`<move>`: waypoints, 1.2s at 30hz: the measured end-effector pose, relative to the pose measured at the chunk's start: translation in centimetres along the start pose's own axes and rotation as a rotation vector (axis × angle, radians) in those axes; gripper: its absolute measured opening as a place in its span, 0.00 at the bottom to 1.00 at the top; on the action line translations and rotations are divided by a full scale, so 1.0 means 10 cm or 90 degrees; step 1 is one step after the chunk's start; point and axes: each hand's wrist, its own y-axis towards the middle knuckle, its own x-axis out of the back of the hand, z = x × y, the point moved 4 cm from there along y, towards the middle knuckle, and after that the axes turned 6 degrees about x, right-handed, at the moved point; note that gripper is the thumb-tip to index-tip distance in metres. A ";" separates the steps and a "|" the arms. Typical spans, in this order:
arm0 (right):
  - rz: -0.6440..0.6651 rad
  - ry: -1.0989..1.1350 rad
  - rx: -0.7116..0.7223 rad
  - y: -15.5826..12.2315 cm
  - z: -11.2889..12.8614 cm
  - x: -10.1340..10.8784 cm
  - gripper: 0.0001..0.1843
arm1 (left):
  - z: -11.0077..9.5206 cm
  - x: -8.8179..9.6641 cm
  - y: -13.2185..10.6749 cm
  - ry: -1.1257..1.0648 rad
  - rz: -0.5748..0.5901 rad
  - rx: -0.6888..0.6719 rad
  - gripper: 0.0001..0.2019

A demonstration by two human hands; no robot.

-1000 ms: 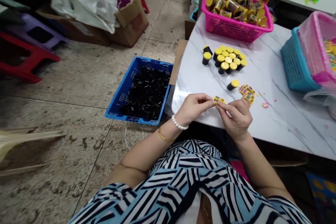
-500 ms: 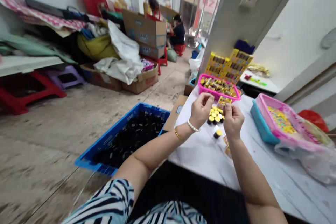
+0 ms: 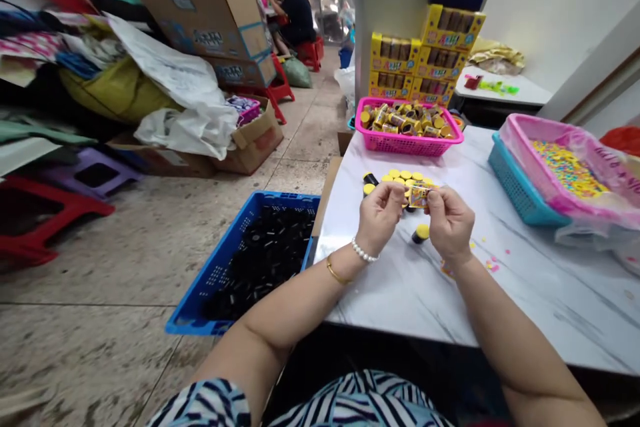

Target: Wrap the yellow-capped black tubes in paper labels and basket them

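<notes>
Small printed label pinched up between two hands, over the table's near-left part

Fingers first. Right hand point(image 3: 451, 221): thumb and forefinger closed, no gap, on the right end of a printed label point(image 3: 420, 196). Left hand point(image 3: 382, 212): thumb and forefinger pressed together at the label's left end, seemingly on a clear edge; too fine to be sure. Label is off the table, roughly upright, print facing the wearer.

Risks, my judgement: a thin piece held by its ends could crease or tear if the hands pull unevenly; if the left grip is slight, that end may slip. Lowered wrists could knock the lone yellow-capped tube point(image 3: 421, 234) just below the label.

Outward: a cluster of yellow-capped tubes point(image 3: 394, 175) behind the hands, partly hidden by them; one at its left looks tipped. More labels point(image 3: 446, 269) peep out by the right wrist and forearm, which cover most of them. Loose bits point(image 3: 493, 265) lie scattered nearby, liable to stick to a label laid there.

Farther: pink basket point(image 3: 413, 145) of filled tubes beyond the cluster, stacked yellow boxes point(image 3: 440, 60) behind. Right: teal basket point(image 3: 520, 183) under a pink tub of coloured pieces point(image 3: 567, 170). Left, below the table: blue crate point(image 3: 193, 300) of black tubes point(image 3: 275, 243), left forearm crossing its near corner.
</notes>
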 end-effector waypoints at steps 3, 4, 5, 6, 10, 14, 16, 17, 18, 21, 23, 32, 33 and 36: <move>0.031 0.007 0.030 -0.03 0.02 -0.09 0.17 | 0.02 -0.01 0.03 0.010 0.016 0.000 0.27; 0.039 0.028 0.005 -0.04 0.00 -0.12 0.17 | 0.02 0.00 0.03 0.025 0.008 -0.006 0.27; 0.046 0.060 -0.036 -0.04 -0.03 -0.15 0.16 | 0.01 0.01 0.03 0.048 -0.004 -0.016 0.27; 0.050 0.100 -0.086 -0.03 -0.07 -0.18 0.16 | 0.00 0.02 0.03 0.075 -0.015 -0.030 0.27; 0.032 0.222 -0.214 0.01 -0.18 -0.20 0.17 | -0.01 0.04 0.05 0.133 -0.033 -0.078 0.26; -0.027 0.236 -0.223 0.06 -0.27 -0.14 0.15 | -0.01 0.11 0.07 0.089 -0.098 -0.105 0.23; -0.051 0.249 -0.221 0.07 -0.30 -0.12 0.15 | -0.02 0.12 0.06 0.111 -0.101 -0.122 0.21; -0.059 0.257 -0.221 0.07 -0.32 -0.12 0.14 | -0.03 0.12 0.06 0.129 -0.094 -0.127 0.20; -0.064 0.262 -0.222 0.06 -0.33 -0.13 0.14 | -0.02 0.11 0.06 0.142 -0.086 -0.132 0.19; -0.056 0.270 -0.220 0.04 -0.35 -0.14 0.12 | -0.02 0.10 0.06 0.160 -0.074 -0.142 0.16; -0.043 0.248 -0.202 0.02 -0.34 -0.15 0.11 | -0.01 0.09 0.07 0.183 -0.068 -0.146 0.13; 0.027 0.301 -0.268 0.04 -0.34 -0.18 0.18 | -0.06 0.08 0.06 0.217 -0.090 -0.204 0.07; 0.038 0.295 -0.281 0.03 -0.35 -0.19 0.17 | -0.06 0.09 0.06 0.215 -0.101 -0.206 0.06; 0.057 0.195 -0.239 0.00 -0.33 -0.19 0.15 | -0.03 0.10 0.09 0.201 -0.122 -0.180 0.04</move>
